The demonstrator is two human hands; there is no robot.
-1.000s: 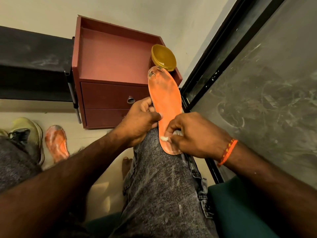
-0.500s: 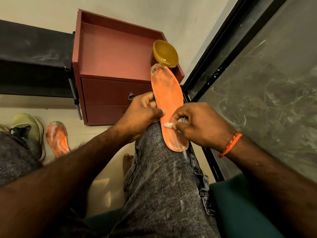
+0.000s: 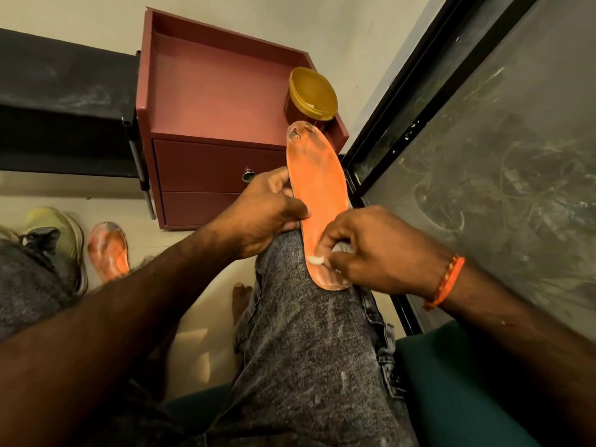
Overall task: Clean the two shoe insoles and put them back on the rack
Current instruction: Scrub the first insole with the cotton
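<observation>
While the left hand [image 3: 267, 214] pinches the insole [image 3: 317, 195] on the knee at frame centre and right fingers [image 3: 335, 240] grip a wad [image 3: 314, 260], hard rubbing could slide it floorward.

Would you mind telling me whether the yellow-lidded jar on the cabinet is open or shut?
Shut: the yellow lid sits flat over the jar on the cabinet.

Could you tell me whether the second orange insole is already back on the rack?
No, the second insole lies on the floor beside a yellow-green shoe, while the left hand steadies the other insole on the knee.
</observation>
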